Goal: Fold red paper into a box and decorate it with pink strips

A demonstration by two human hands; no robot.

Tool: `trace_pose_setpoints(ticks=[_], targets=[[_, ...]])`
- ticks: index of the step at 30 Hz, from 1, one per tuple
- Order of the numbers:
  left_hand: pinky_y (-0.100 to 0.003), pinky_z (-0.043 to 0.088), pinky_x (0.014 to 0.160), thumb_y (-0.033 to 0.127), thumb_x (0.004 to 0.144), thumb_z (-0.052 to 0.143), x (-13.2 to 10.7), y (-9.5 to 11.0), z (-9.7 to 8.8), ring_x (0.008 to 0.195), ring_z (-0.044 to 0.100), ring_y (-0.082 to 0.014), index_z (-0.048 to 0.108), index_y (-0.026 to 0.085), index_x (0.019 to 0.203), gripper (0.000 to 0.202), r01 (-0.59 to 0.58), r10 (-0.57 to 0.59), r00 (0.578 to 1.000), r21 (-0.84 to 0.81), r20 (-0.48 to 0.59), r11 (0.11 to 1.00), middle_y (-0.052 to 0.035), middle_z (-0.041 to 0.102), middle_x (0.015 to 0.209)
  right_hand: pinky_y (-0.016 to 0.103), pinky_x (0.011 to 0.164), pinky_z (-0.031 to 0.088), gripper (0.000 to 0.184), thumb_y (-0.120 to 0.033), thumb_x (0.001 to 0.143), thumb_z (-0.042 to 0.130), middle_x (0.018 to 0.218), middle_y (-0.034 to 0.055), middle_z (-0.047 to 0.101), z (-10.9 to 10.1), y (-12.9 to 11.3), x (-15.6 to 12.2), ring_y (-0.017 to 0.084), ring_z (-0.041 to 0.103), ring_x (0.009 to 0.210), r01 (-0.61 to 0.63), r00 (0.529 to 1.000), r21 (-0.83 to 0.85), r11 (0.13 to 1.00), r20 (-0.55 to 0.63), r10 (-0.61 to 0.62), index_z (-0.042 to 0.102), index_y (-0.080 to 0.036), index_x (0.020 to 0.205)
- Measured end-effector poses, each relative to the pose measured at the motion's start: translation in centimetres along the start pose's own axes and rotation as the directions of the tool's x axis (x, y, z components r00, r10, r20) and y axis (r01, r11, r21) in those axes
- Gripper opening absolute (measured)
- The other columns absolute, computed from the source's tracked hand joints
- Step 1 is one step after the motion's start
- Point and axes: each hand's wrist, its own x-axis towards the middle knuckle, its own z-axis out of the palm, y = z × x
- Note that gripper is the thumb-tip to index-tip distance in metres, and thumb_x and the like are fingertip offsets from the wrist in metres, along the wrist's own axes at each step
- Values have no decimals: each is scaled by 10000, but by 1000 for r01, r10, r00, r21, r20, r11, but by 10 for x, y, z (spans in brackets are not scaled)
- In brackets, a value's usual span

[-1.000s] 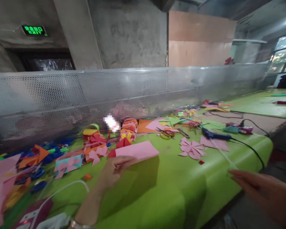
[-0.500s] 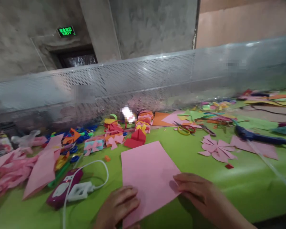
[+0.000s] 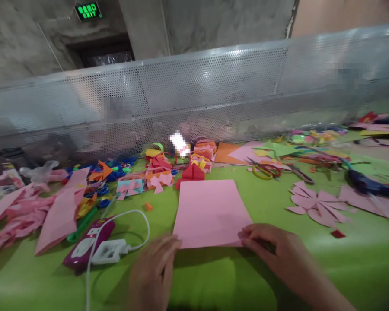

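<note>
A pink sheet of paper (image 3: 210, 211) lies flat on the green table cover (image 3: 214, 280), squared to the table edge. My left hand (image 3: 154, 272) rests at the sheet's near left corner, fingers loosely curled and smeared by motion. At the near right corner, my right hand (image 3: 272, 250) has its fingertips pinched on the paper's edge.
Folded paper bows (image 3: 158, 179) and scraps lie behind the sheet. Scissors (image 3: 266, 169), a pink paper flower (image 3: 314, 203) and a blue glue gun (image 3: 366, 185) sit to the right. A purple power strip with a white plug (image 3: 94, 250) lies left. A perforated metal screen (image 3: 194, 99) backs the table.
The pink sheet was turned from a slanted position to lie square with the table edge. Both hands shifted to its near corners, and the view tilted downward.
</note>
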Motion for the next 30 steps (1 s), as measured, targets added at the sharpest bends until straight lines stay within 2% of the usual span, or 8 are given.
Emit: trace_pose_setpoints(ticks=[2, 7, 11, 16, 19, 23, 26, 30], targets=[[-331, 553, 748, 211, 846, 489, 2, -3, 1, 842, 670, -180, 641, 219, 926, 171, -22, 21, 1000, 33, 2, 999, -31, 717, 895, 283, 702, 540, 179, -279, 802, 547, 848, 25, 721, 3, -1, 5, 186, 668, 788, 53, 999, -33, 998, -6, -53, 677, -231, 688], [-296, 528, 697, 272, 838, 525, 5, -1, 0, 807, 645, -174, 638, 231, 862, 122, 0, 9, 984, -55, 179, 998, -28, 688, 860, 275, 728, 543, 148, -217, 780, 585, 891, 18, 715, 2, 3, 5, 179, 659, 838, 181, 983, -56, 982, 20, -181, 679, -243, 669], [-253, 487, 675, 204, 858, 482, 9, 6, -2, 751, 611, -144, 597, 214, 825, 120, 103, -56, 950, -140, 308, 985, -18, 653, 795, 276, 750, 548, 144, -264, 822, 557, 949, 17, 706, -2, 9, -1, 172, 654, 876, 186, 982, -81, 979, -15, -188, 693, -267, 774], [-238, 447, 611, 271, 869, 478, 13, 13, -4, 684, 583, -132, 588, 214, 776, 155, 217, -120, 895, -186, 429, 958, 1, 625, 739, 282, 712, 542, 194, -276, 842, 530, 909, 37, 697, 0, 7, -3, 180, 643, 856, 204, 977, -150, 967, -25, -210, 659, -239, 701], [-250, 421, 585, 325, 869, 478, 14, 15, -3, 653, 567, -137, 592, 213, 709, 226, 282, -180, 853, -142, 490, 949, 7, 601, 693, 282, 683, 527, 219, -288, 854, 508, 863, 39, 681, 1, 4, -1, 173, 632, 811, 174, 983, -169, 970, -27, -181, 618, -224, 676], [-259, 408, 598, 318, 868, 469, 17, 17, -2, 654, 561, -139, 596, 213, 703, 233, 358, -251, 807, -105, 534, 928, 9, 596, 685, 274, 643, 505, 237, -292, 843, 515, 847, 31, 652, 0, 4, 2, 166, 613, 770, 108, 994, -197, 975, 27, -105, 567, -219, 623], [-258, 404, 585, 331, 853, 484, 20, 18, -1, 626, 554, -138, 588, 210, 675, 239, 389, -282, 781, -81, 558, 918, 12, 590, 661, 272, 637, 492, 237, -289, 837, 515, 858, 27, 641, 0, 4, 3, 166, 604, 768, 82, 995, -208, 975, 78, -67, 570, -221, 617], [-247, 405, 576, 341, 833, 507, 23, 17, -2, 614, 547, -134, 573, 206, 655, 233, 399, -292, 743, -48, 603, 916, 12, 584, 653, 285, 659, 480, 254, -292, 843, 497, 875, 34, 631, 2, 4, 2, 174, 591, 786, 24, 998, -205, 978, 67, -10, 562, -218, 609]])
